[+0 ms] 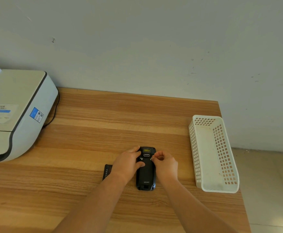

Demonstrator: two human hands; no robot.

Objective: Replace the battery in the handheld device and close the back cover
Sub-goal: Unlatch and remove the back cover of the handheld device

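Observation:
A black handheld device [145, 175] lies face down on the wooden table [103, 132], its back cover on, with two small metal latches near its top. My left hand [128, 163] rests on the device's left side, thumb pressing on the cover. My right hand [165, 163] pinches the right latch [151, 159] between thumb and forefinger. A flat black battery [107, 171] lies on the table just left of my left wrist, partly hidden by it.
A white perforated plastic basket [213, 153] stands at the table's right edge. A large white printer [18, 111] with a black cable fills the left side. The wall runs along the table's far edge; the floor shows at the right.

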